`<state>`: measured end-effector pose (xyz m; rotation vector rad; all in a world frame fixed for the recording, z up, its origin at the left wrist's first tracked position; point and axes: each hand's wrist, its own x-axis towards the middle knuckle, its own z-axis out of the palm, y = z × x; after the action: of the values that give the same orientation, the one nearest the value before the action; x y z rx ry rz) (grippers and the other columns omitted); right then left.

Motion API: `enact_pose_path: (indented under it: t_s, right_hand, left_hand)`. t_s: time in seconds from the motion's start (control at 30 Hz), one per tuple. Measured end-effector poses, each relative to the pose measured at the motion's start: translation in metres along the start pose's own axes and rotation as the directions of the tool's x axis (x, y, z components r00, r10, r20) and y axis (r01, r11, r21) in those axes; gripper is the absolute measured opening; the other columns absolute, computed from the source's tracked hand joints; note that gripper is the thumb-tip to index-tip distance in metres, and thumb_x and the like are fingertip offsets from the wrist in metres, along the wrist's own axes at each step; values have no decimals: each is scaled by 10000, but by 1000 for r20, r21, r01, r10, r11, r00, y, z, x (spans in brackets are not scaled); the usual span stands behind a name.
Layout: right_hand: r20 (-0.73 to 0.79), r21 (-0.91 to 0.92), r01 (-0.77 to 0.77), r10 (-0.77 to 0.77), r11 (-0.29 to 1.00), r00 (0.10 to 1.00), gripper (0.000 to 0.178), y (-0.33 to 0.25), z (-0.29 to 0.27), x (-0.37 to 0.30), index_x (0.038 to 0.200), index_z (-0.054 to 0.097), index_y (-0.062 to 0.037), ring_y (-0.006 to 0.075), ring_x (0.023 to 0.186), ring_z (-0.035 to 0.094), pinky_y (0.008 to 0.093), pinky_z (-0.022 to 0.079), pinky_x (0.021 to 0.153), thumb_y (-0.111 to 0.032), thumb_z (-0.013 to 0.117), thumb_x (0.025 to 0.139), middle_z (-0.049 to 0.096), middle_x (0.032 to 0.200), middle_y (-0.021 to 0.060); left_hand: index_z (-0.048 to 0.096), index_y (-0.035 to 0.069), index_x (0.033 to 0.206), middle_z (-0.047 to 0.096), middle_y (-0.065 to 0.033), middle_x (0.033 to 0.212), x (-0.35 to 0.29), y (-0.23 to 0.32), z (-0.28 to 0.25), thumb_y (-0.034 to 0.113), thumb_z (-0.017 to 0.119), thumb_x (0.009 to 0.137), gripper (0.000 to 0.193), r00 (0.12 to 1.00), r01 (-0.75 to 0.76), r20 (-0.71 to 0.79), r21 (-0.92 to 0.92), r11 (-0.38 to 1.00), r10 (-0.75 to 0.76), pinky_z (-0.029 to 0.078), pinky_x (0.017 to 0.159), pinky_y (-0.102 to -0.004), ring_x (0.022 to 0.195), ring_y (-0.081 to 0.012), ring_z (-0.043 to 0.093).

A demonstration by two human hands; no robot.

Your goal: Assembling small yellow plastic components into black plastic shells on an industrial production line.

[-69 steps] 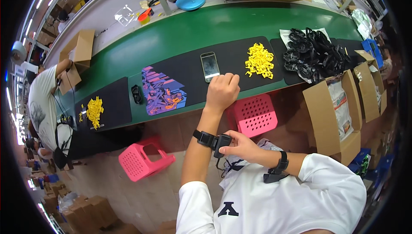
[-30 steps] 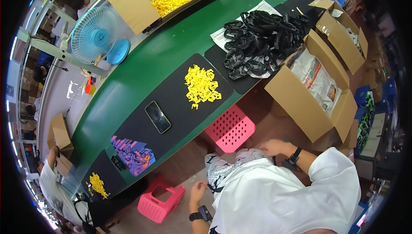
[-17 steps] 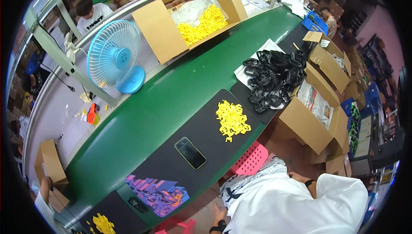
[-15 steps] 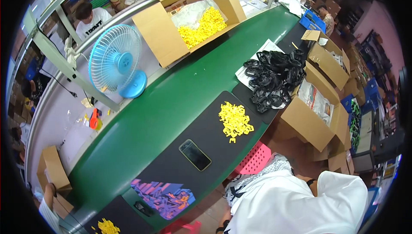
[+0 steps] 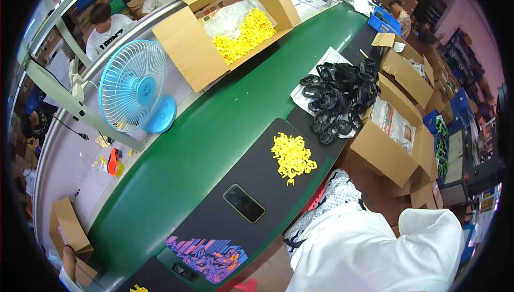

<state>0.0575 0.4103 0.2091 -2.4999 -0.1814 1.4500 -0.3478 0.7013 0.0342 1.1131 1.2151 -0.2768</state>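
Neither of my hands shows; my white shirt (image 5: 369, 249) and patterned trousers (image 5: 337, 187) fill the lower right beside the bench. Nearest to me on a black mat (image 5: 214, 171) lies a phone (image 5: 244, 203) with a dark screen. A loose pile of small yellow plastic parts (image 5: 293, 155) sits further along that mat. Beyond it, black bundles, seemingly in thin plastic bags (image 5: 342, 94), are heaped partly over white paper (image 5: 333, 59). To the left of the phone is a colourful patterned mat (image 5: 209, 257).
An open carton (image 5: 195, 56) of yellow parts and a blue fan (image 5: 144, 89) stand along the green bench's (image 5: 176, 163) far side. Open cartons (image 5: 388, 142) crowd the right. An orange-handled tool (image 5: 113, 162) lies near the fan. Other people (image 5: 107, 29) are across the bench.
My view has shifted slightly, and my body has moved nearer the bench, covering most of the pink stool. The wrist and forearm seen at my shirt's edges no longer show. The bench items stay put.
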Motion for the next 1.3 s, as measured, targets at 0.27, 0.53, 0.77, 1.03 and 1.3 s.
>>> enact_pose_path:
  t_s: [0.27, 0.53, 0.77, 1.03, 1.3]
  right_hand:
    - [172, -196, 110, -76, 974, 982, 302, -7, -89, 95, 1122, 642, 6, 201, 990, 600, 325, 471, 880, -184, 580, 895, 668, 1090, 97]
    - [879, -397, 852, -128, 341, 460, 325, 2, -156, 243, 1139, 631, 0, 194, 1007, 592, 318, 466, 886, -204, 598, 888, 662, 1109, 91]
    - [851, 154, 544, -390, 825, 350, 401, -181, -233, 200, 1299, 559, -40, 227, 1046, 617, 361, 475, 910, -284, 547, 981, 677, 1137, 128]
    - [646, 223, 959, -763, 177, -9, 602, -382, -550, -16, 1253, 552, 97, 282, 1007, 670, 356, 512, 915, -210, 803, 801, 659, 1145, 215]
    - [-34, -71, 868, -871, 491, 490, 431, -664, -551, 153, 1237, 587, -106, 159, 969, 650, 337, 536, 780, -406, 579, 927, 667, 1096, 56]
  left_hand:
    - [485, 21, 1335, 664, -111, 1018, 12, 55, 48, 147, 564, 889, 470, 994, 99, -49, -33, 995, -101, 493, 825, -306, 922, -191, 627]
    - [464, 36, 1376, 674, -110, 1036, 5, 145, 109, 132, 543, 896, 495, 966, 246, -77, -29, 969, -248, 496, 849, -325, 941, -209, 633]
    - [446, 48, 1412, 682, -110, 1051, -106, 296, 21, 118, 524, 903, 520, 964, 132, 182, 304, 944, -193, 498, 870, -341, 957, -225, 638]
    - [631, 33, 1202, 690, -73, 919, -343, 609, -170, 72, 587, 910, 297, 500, -392, -499, 598, 699, 708, 516, 751, -288, 786, -165, 631]
    - [636, 24, 1152, 645, -30, 952, -109, 810, -218, 137, 567, 944, 247, 218, -660, -313, 650, 376, 924, 473, 717, -237, 823, -96, 590]
